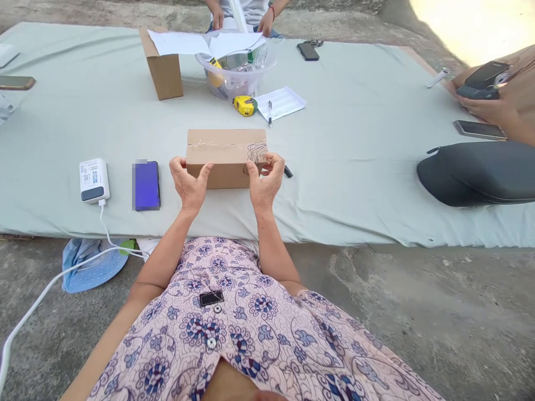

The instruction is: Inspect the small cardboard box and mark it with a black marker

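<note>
A small closed cardboard box [225, 153] is in front of me at the table's near middle, with dark scribbled loops on its right end. My left hand [191, 184] grips its left end, thumb on the near face and fingers round the side. On the right end, my right hand [266, 182] holds it the same way, thumb over the scribbles. Just beyond my right hand lies a black marker [288, 171], partly hidden by the hand. Whether the box rests on the cloth or is slightly raised, I cannot tell.
A phone [147, 186] and a white power bank [93, 181] with a cable lie left. Beyond the box are a yellow tape measure [244, 106], paper with a pen [282, 104], a filled plastic basin [238, 75] and a taller carton [165, 72]. A black case [480, 172] lies right. Two people sit nearby.
</note>
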A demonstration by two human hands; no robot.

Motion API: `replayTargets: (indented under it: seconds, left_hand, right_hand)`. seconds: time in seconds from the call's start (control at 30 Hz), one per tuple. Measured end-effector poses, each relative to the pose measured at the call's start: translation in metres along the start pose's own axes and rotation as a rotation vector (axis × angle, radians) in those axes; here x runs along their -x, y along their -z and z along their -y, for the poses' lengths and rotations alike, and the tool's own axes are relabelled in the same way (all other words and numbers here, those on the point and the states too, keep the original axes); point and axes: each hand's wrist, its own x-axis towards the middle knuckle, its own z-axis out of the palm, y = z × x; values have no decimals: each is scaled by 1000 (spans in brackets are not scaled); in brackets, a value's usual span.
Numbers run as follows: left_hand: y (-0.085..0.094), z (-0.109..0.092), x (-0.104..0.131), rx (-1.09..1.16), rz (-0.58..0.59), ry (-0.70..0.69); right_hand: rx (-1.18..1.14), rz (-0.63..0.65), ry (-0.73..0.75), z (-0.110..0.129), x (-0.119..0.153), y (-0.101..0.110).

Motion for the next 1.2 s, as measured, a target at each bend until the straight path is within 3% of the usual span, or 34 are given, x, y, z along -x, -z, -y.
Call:
replayTargets:
  seconds: [0.23, 0.5, 0.6, 0.7, 0.87, 1.03, 1.2]
  left_hand:
    - [6, 11, -4, 142, 16, -43]
    - [10, 14, -14, 220, -36, -83]
    - [9, 21, -14, 236, -48, -67]
    - [8, 35, -12, 208, -39, 34]
    - [6, 54, -4, 124, 60, 199]
    - [10, 52, 1, 30, 169, 220]
    - [16, 47, -1, -72, 172, 269]
  right_hand:
    - [-275, -20, -38, -11, -9, 2]
    - [-411, -17, -19, -36, -11, -15]
    - [-359, 1, -73, -49, -7, -17]
    - [-284, 65, -129, -56, -2, -15]
    - [-84, 181, -180, -59, 5, -10]
    - [202, 270, -185, -63, 6, -11]
    - [219, 221, -110, -58, 7, -9]
